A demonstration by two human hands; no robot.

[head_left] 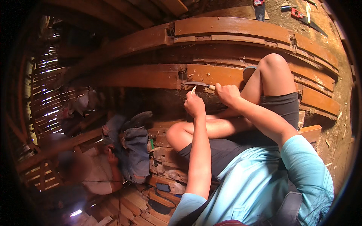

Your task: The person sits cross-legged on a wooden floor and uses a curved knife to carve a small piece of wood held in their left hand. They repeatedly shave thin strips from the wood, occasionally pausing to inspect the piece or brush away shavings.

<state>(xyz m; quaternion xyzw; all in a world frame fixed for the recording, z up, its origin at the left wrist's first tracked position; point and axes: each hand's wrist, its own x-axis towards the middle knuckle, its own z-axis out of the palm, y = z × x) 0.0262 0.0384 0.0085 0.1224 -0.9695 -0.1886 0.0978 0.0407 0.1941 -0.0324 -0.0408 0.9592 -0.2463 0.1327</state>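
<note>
Knife gripped by its pale handle in tightly curled right hand, blade pointing to 9 o'clock. Pale stick pinched in closed left hand, at 6 o'clock of the blade; orange-brown wooden beam at 12 o'clock beyond both

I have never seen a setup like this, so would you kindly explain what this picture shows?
There is no machine here: a person is working with two bare hands. The picture comes from a wide fisheye camera on that person's head, looking down, so straight edges bend toward the rim. The right hand holds a knife; the left hand holds a small pale stick close to it. Beyond them, small pale chips lie on a brown wooden plank. Another person is at the left.
</note>
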